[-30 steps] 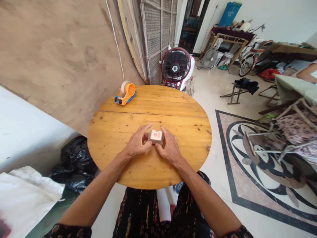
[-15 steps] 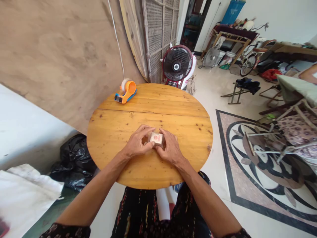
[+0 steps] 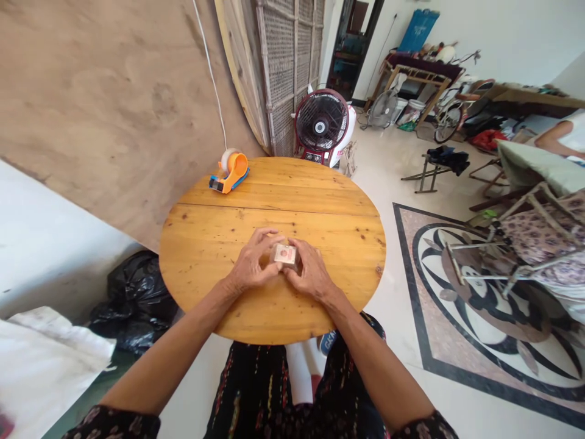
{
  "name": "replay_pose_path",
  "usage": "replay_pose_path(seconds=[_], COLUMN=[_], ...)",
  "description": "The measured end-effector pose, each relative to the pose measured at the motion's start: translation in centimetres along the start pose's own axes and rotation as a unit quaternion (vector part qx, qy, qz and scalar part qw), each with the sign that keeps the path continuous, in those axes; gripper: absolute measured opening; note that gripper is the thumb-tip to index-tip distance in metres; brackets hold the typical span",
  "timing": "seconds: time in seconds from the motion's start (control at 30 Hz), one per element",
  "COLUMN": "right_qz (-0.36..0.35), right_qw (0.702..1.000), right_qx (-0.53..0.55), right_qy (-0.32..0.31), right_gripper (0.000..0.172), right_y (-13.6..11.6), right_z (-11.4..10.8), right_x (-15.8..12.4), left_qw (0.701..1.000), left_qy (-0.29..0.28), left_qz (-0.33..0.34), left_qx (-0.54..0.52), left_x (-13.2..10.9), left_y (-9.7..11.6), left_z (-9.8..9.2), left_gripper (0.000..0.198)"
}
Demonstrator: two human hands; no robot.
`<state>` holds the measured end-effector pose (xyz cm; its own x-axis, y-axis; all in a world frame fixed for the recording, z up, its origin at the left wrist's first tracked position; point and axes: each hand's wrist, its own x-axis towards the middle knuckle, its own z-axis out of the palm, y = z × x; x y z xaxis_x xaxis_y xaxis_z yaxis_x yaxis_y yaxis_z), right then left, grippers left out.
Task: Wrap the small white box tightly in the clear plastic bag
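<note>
A small box [image 3: 286, 254], pale on top with a red print and clear-looking sides, rests on or just over the round wooden table [image 3: 274, 317]. From its left side, my left hand [image 3: 256, 259] curves round it, thumb at the near corner and fingertips at the far one, with a gap at the palm. On the opposite side my right hand [image 3: 309, 267] grips the box between thumb and fingers. The box's underside is hidden. An orange and blue tape dispenser [image 3: 232, 173] with a roll of tape stands near the table's far left edge.
Beyond the table stands a dark red fan [image 3: 321, 125] before a woven panel [image 3: 287, 73]. Black plastic bags [image 3: 137, 292] lie on the floor at left. To the right are a folding stool [image 3: 429, 174], a chair [image 3: 516, 256] and a person's arm [image 3: 560, 140].
The view has shifted slightly, moving the scene a little left. The box appears turned a little between my hands, which stay around it. The tape dispenser keeps its place on the table.
</note>
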<state>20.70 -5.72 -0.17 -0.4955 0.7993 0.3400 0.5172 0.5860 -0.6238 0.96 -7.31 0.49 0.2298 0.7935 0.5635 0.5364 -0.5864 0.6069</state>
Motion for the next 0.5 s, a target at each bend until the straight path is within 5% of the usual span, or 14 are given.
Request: replay_pose_path(seconds=[0.17,0.37,0.5], right_qz=[0.043,0.051,0.040], right_qw=[0.999,0.997,0.997], right_qx=[0.027,0.032,0.016], right_qy=[-0.012,-0.047,-0.056], right_gripper=[0.084,0.089,0.090], right_y=[0.7,0.8,1.1], right_z=[-0.8,-1.6,-1.6], right_x=[0.0,-0.2,-0.4], left_qw=[0.978,0.939,0.928], left_qy=[0.102,0.008,-0.039], left_qz=[-0.165,-0.305,-0.313], left_qx=[-0.078,-0.158,-0.198], left_x=[0.4,0.8,0.8], left_y=[-0.9,-0.2,-0.2], left_z=[-0.2,-0.9,-1.5], left_gripper=[0.056,0.047,0.051])
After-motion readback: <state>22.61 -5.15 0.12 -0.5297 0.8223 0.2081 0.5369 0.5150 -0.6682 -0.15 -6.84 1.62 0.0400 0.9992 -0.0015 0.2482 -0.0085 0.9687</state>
